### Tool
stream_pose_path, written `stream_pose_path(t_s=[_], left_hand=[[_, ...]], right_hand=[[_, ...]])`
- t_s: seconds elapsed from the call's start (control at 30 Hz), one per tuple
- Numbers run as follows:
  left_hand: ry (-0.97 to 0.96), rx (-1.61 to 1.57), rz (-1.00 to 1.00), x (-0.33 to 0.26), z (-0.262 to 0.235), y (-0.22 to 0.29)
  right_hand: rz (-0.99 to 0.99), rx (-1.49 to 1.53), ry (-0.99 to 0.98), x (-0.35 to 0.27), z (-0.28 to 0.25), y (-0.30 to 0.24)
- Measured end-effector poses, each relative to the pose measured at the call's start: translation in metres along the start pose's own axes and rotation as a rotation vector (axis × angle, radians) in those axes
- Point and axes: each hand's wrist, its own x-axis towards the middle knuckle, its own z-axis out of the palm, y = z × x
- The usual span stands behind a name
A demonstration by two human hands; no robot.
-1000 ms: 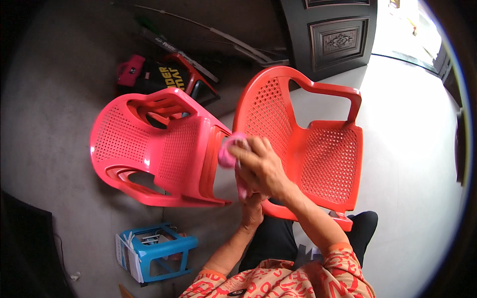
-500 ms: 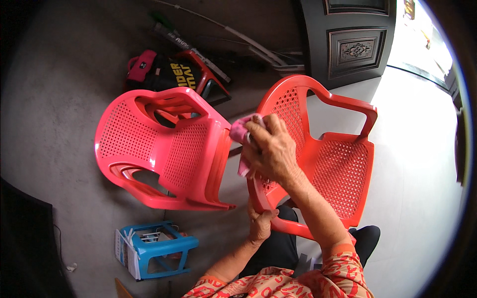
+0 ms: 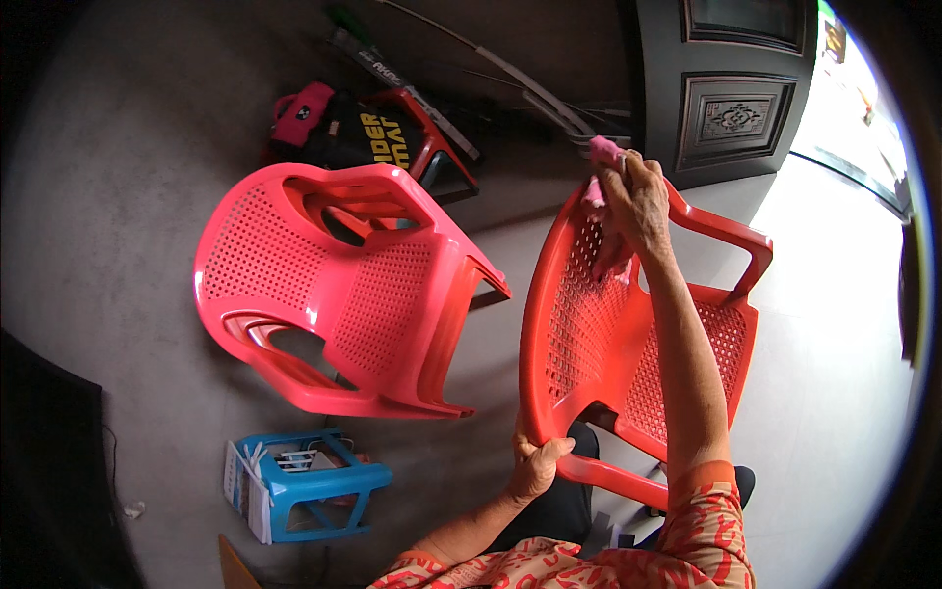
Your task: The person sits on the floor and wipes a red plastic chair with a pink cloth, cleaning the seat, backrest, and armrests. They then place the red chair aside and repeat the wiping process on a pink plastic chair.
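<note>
At the far left a blue plastic stool (image 3: 309, 483) lies on the grey floor (image 3: 118, 196), and above it a pink-red plastic chair (image 3: 343, 290) lies tipped on its side in front of a black and red case (image 3: 378, 137) by the wall. Next comes the left hand (image 3: 538, 464), fingers closed around the near arm of the upright red chair (image 3: 628, 344), which stands just beside the tipped one. The right hand (image 3: 636, 201) reaches along the backrest to its top edge, fingers closed on a pink cloth (image 3: 601, 157) pressed against the chair, with a dark panelled door (image 3: 731, 83) beyond
</note>
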Motion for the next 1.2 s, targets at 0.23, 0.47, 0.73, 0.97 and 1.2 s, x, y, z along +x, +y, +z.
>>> stream_pose_path(t_s=[0.23, 0.47, 0.73, 0.97, 1.2], left_hand=[[0.175, -0.108, -0.098, -0.007, 0.004, -0.006], [0.187, -0.044, -0.183, -0.004, 0.000, -0.001], [0.208, -0.110, -0.104, -0.004, 0.003, -0.008], [0.206, -0.041, -0.086, -0.008, -0.006, -0.016], [0.067, 0.493, 0.229, -0.013, -0.033, -0.046]], right_hand=[[-0.119, 0.338, 0.150, -0.025, 0.019, -0.008], [-0.418, 0.311, -0.029, -0.128, -0.006, -0.075], [-0.452, 0.355, 0.130, -0.132, 0.003, -0.063], [-0.241, 0.193, 0.360, -0.068, 0.030, -0.001], [-0.052, 0.039, 0.460, -0.042, 0.035, 0.053]])
